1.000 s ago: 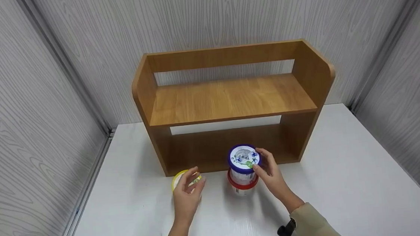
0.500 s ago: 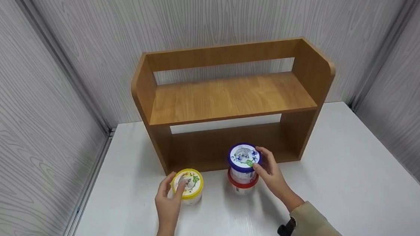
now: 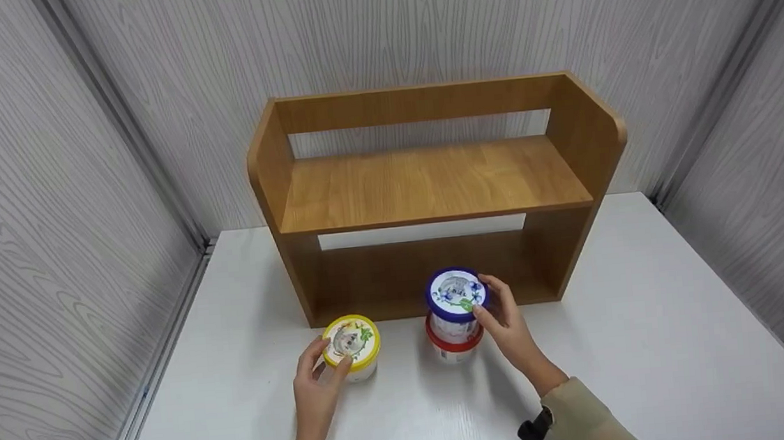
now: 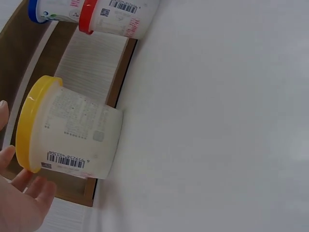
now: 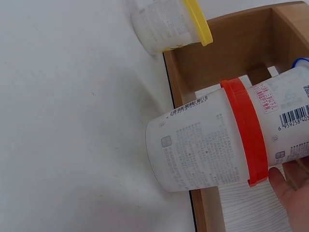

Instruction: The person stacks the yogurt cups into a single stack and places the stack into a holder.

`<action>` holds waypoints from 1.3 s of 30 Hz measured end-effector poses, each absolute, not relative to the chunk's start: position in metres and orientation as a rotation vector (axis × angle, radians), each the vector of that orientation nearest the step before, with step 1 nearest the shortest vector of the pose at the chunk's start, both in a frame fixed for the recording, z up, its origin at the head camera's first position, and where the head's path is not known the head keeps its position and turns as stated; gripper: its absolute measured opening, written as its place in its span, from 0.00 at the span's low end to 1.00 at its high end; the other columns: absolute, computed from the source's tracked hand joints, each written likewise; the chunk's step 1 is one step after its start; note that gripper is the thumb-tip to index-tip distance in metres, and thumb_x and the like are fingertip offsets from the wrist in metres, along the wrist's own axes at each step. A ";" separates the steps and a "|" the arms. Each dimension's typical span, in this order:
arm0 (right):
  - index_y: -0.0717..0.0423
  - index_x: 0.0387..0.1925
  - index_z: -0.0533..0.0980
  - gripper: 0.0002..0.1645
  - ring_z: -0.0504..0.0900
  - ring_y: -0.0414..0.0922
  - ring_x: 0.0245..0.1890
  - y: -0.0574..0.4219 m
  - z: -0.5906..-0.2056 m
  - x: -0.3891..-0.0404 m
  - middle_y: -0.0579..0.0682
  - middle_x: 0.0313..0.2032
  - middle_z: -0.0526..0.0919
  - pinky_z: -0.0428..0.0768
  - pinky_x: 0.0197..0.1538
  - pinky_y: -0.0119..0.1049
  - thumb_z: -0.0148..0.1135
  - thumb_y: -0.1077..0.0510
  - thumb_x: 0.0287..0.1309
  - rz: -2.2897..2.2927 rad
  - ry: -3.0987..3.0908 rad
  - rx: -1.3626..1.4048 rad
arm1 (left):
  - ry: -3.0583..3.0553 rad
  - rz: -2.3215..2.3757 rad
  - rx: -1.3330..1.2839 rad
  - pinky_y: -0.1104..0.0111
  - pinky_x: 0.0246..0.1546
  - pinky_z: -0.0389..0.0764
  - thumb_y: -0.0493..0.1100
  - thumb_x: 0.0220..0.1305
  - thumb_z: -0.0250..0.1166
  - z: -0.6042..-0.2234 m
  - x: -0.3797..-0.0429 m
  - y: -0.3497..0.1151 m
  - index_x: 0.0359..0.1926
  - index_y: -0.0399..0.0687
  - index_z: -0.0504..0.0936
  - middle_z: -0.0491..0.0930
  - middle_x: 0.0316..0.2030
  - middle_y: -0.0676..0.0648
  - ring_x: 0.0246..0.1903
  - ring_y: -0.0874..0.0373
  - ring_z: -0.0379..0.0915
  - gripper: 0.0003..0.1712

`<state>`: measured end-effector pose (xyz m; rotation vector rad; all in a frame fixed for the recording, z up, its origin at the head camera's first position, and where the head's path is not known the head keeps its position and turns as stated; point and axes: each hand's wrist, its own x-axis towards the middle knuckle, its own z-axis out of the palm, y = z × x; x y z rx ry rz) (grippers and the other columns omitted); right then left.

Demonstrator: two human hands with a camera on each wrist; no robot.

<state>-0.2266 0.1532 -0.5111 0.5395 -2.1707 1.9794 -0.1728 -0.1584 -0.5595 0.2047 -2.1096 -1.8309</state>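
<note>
A tub with a yellow lid (image 3: 351, 342) stands upright on the table, left of centre. My left hand (image 3: 317, 394) is at its near left side, fingers loosely bent about the lid's edge. In the left wrist view, some fingertips (image 4: 43, 191) lie close against the yellow lid, while another finger stands apart from it. Right of it, a blue-lidded tub (image 3: 455, 295) sits on top of a red-lidded tub (image 3: 455, 352). My right hand (image 3: 510, 329) holds the blue-lidded tub, thumb and fingers at its right rim. Its far side is hidden.
Behind the tubs stands a two-tier wooden shelf (image 3: 434, 183) on the white table (image 3: 653, 339). Grey wood-patterned panels (image 3: 412, 29) enclose the back and both sides. A black device (image 3: 536, 428) is strapped at the right wrist.
My left hand has gone from over the yellow-lidded tub to its left side, uncovering the lid; its thumb has drawn back to the rim. The right hand and stacked tubs look unmoved.
</note>
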 end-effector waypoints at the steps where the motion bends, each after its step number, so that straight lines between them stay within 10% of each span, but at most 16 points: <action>1: 0.59 0.66 0.53 0.33 0.60 0.53 0.65 0.154 -0.515 -0.229 0.58 0.65 0.59 0.63 0.64 0.37 0.54 0.64 0.63 1.986 -2.162 0.538 | -2.113 -1.851 0.205 0.56 0.60 0.65 0.44 0.52 0.72 -0.561 -0.172 -0.159 0.55 0.41 0.71 0.63 0.62 0.43 0.63 0.49 0.57 0.31; 19: 0.56 0.66 0.54 0.33 0.64 0.53 0.62 0.153 -0.514 -0.226 0.56 0.64 0.60 0.64 0.63 0.49 0.55 0.62 0.63 2.001 -2.174 0.505 | -2.213 -1.872 0.240 0.56 0.59 0.66 0.44 0.40 0.77 -0.575 -0.177 -0.155 0.60 0.46 0.63 0.56 0.66 0.43 0.63 0.47 0.56 0.46; 39: 0.64 0.65 0.53 0.32 0.66 0.55 0.59 0.147 -0.493 -0.214 0.61 0.62 0.61 0.66 0.61 0.52 0.53 0.64 0.63 1.955 -2.189 0.498 | -2.208 -1.794 0.240 0.57 0.59 0.66 0.45 0.44 0.76 -0.576 -0.179 -0.153 0.58 0.47 0.64 0.61 0.63 0.45 0.62 0.48 0.58 0.41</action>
